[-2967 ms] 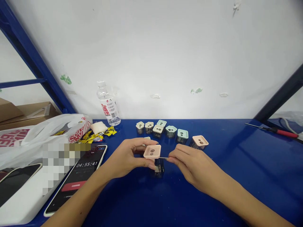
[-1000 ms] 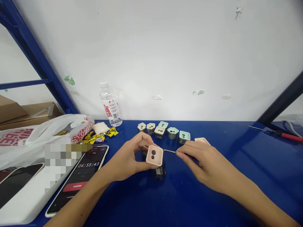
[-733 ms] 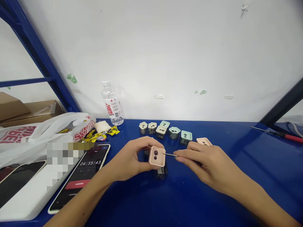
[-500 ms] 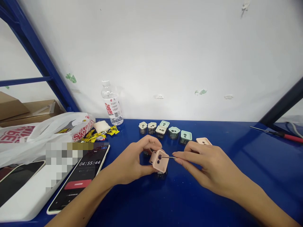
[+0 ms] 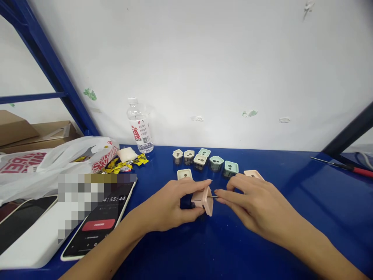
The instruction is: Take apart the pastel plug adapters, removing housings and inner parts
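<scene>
My left hand [image 5: 177,206] grips a pink two-hole pencil sharpener [image 5: 199,198] between thumb and fingers. Its flared face is turned toward my right hand [image 5: 252,210], which pinches a thin metal rod [image 5: 213,196]. The rod's far end goes in at the sharpener's face; the tip is hidden. Just behind my left fingers sits a cream sharpener [image 5: 184,174]. Another pink sharpener [image 5: 253,174] is partly covered by my right hand.
Along the back stand several cream sharpeners [image 5: 200,161] and mint sharpeners [image 5: 231,168]. A water bottle [image 5: 140,132], yellow wrappers [image 5: 116,166], a plastic bag [image 5: 58,159] and a phone with a timer [image 5: 99,221] lie leftward. A red-handled screwdriver [image 5: 361,171] rests far right.
My left hand has turned the pink sharpener, so its face now points right toward the rod instead of toward me. The cream sharpener behind has come into view.
</scene>
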`<state>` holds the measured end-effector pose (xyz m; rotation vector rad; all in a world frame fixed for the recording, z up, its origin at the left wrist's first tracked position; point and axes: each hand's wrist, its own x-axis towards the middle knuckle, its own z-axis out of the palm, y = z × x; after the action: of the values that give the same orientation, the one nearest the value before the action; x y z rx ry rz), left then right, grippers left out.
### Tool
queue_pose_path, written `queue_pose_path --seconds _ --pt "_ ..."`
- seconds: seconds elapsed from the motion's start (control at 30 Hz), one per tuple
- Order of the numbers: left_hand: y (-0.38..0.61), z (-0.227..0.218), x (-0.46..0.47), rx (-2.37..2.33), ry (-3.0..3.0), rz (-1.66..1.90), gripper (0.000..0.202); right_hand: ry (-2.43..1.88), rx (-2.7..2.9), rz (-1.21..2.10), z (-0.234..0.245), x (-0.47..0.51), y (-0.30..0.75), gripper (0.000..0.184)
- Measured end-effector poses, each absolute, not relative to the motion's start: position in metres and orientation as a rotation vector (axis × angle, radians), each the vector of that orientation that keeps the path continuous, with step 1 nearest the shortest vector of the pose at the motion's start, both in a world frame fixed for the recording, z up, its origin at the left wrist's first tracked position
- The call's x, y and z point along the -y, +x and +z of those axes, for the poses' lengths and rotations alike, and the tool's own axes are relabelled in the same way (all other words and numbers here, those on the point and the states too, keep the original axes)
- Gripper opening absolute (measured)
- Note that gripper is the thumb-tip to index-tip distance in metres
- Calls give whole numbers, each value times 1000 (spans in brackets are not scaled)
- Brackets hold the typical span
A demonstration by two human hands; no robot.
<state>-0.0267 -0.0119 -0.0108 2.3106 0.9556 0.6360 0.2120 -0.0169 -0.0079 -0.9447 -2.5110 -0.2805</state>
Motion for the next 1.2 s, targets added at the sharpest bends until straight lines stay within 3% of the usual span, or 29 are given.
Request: queue_pose_path --seconds 1.03,1.2 --pt "-28 -12 5 -840 2229 671 53 -933 2577 -193 -10 15 220 27" --pt "-29 -11 5 -876 2204 717 56 -1023 2535 -4 0 14 229 24"
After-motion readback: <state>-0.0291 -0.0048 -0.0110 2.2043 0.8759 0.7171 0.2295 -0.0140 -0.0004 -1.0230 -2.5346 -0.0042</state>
